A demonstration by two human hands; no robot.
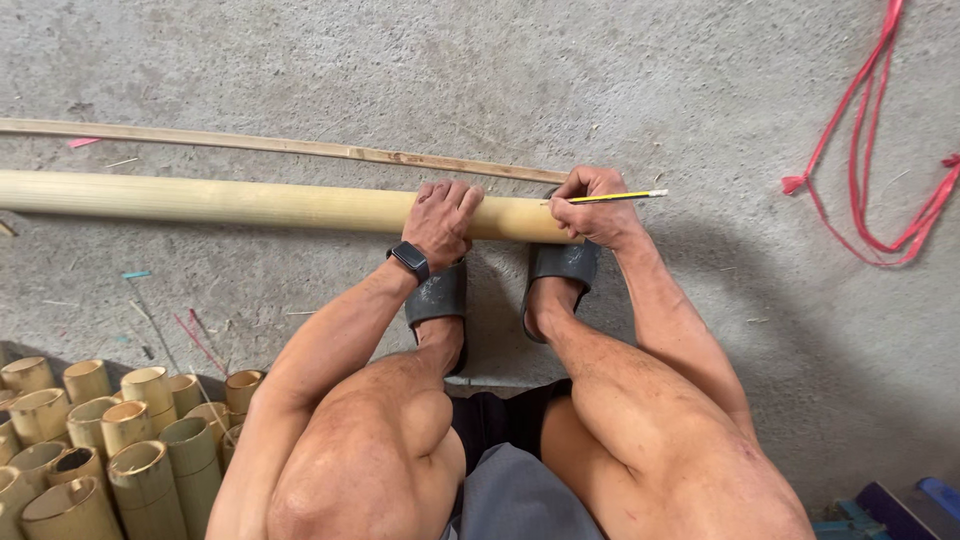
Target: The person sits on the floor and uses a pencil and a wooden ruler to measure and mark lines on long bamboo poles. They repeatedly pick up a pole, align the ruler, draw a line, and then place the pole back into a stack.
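Head view: we look down on a rough grey concrete floor (640, 70), scuffed and dusted with small chips and fibres. Across it lies our long bamboo pole (250, 203), pale yellow, running from the left edge to a cut end near the middle of the frame. Our left hand (440, 218) lies over the pole just short of that end, fingers curled down over its top and pressing on it; a dark smartwatch (409, 260) sits on that wrist. Our right hand (598, 208) rests at the pole's cut end, fingers pinched tight around a yellow pencil (610, 197) laid nearly level, its tip pointing away from the pole to the right. Just beyond the pole, a thin bamboo strip (280, 146) lies almost parallel to it. Our feet in dark grey slide sandals (560, 265) are planted right against the near side of the pole. Well to the right of the pole, a red plastic string (865, 130) loops over the floor. Near and left of the pole, cut bamboo tubes (110, 440) stand bundled upright.
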